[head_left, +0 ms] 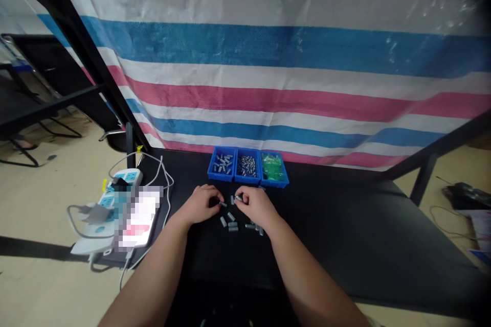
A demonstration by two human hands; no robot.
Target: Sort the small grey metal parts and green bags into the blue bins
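Observation:
My left hand (201,205) is closed in a pinch, with a small metal cylinder (223,204) at its thumb and fingertips. Opposite it, my right hand (255,205) pinches another small metal piece (239,197); its exact kind is too small to tell. Between the hands a grey cylinder (232,200) rests on the black table (326,235). Several more loose cylinders (223,222) lie just below, and a further group (261,231) sits under my right wrist, partly hidden by it.
Behind my hands stand three blue bins: one with metal cylinders (210,176), one with small metal parts (245,180), one with green pieces (278,184). At left lie a power strip (132,176), a lit phone (143,219) and white cables. A striped sheet (268,76) hangs behind.

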